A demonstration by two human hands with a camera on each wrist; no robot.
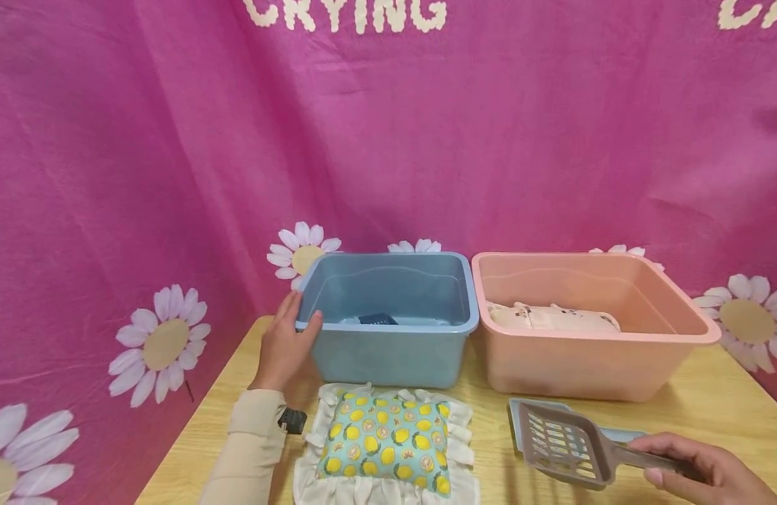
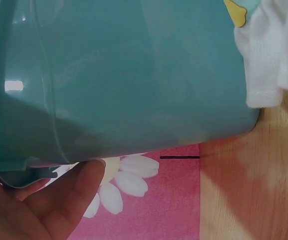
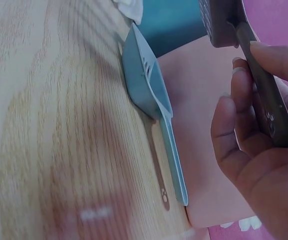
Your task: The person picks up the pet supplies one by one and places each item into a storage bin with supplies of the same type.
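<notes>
My left hand [image 1: 284,347] grips the front left corner of a blue plastic bin [image 1: 388,358]. In the left wrist view, fingers [image 2: 79,195] lie under its rim, against the outside. A dark slotted thing [image 1: 377,319] lies inside, mostly hidden. My right hand [image 1: 704,466] holds a brown slotted litter scoop [image 1: 568,445] by its handle, raised off the table. Below and behind it, a light blue litter scoop [image 3: 139,80] rests on the table. To its rear stands a pink bin [image 1: 571,368] with a cream printed cloth item [image 1: 552,319] in it.
A ruffled lemon-print cushion [image 1: 388,442] lies on the wooden table [image 1: 199,449] before the blue bin, beside my left forearm. The bins stand side by side. Close behind them hangs a magenta curtain [image 1: 388,154] with daisies.
</notes>
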